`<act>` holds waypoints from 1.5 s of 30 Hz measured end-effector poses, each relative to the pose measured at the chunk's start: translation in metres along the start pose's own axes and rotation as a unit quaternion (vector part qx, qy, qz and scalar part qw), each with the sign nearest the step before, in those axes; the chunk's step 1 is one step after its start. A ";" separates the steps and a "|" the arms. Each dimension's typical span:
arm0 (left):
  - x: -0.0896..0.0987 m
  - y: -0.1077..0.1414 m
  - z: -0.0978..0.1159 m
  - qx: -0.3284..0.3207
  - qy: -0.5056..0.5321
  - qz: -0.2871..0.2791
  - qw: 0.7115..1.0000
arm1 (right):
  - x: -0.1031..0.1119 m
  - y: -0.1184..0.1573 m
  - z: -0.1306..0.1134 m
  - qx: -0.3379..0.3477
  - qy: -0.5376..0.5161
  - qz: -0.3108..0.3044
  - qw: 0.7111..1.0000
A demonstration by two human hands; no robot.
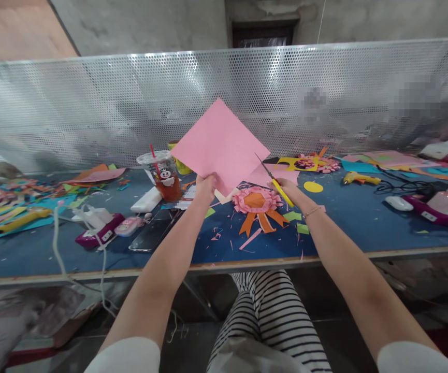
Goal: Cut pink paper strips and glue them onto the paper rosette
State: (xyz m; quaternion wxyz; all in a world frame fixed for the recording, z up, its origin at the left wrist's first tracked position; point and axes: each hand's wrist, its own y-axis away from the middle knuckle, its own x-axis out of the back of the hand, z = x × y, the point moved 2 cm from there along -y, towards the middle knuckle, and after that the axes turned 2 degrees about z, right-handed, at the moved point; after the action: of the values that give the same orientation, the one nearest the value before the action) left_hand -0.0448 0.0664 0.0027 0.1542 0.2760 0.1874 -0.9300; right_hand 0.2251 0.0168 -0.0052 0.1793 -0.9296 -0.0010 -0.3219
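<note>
A square sheet of pink paper (220, 140) is held up by its lower edge in my left hand (207, 186), one corner pointing upward. My right hand (287, 189) grips yellow-handled scissors (277, 185), whose dark blades point up and left beside the sheet's right corner. Below, on the blue table, lies a pink and orange paper rosette (255, 201) with orange ribbon tails. More pink paper (286, 175) rests behind the scissors, partly covered. Green paper scraps (302, 228) and thin pink trimmings surround the rosette.
At the left stand a drink cup (165, 176) with a red straw, a phone (154, 234) and a purple power strip (100, 231). Rightward are a yellow circle (313, 186), a glue gun (361, 178) and another power strip (433, 210). A perforated metal screen (130, 103) backs the table.
</note>
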 end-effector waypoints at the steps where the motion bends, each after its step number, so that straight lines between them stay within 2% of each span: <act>1: 0.000 0.000 0.000 0.001 -0.001 -0.002 1.000 | 0.000 0.000 0.000 -0.006 -0.009 0.001 1.000; 7: 0.001 0.000 -0.001 -0.002 -0.015 -0.012 1.000 | -0.001 -0.008 0.011 -0.054 -0.043 0.010 0.998; 13: 0.000 0.000 -0.001 0.004 -0.014 -0.024 1.000 | -0.003 -0.009 0.018 -0.034 -0.070 0.014 0.997; 19: 0.000 -0.002 -0.003 0.027 -0.007 -0.048 0.998 | -0.003 -0.008 0.015 -0.036 -0.060 0.015 0.997; 33: 0.002 -0.005 -0.004 0.011 -0.009 -0.056 0.998 | 0.000 -0.008 0.010 -0.043 -0.058 0.001 0.997; 45: 0.006 -0.012 -0.003 0.001 -0.011 -0.026 1.000 | 0.003 0.001 -0.004 -0.069 -0.057 0.005 0.996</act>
State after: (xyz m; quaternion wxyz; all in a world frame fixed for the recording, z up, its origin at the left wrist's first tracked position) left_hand -0.0524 0.0768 0.0002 0.1321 0.2612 0.1923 -0.9367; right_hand 0.2247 0.0143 -0.0007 0.1161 -0.9565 0.0155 -0.2670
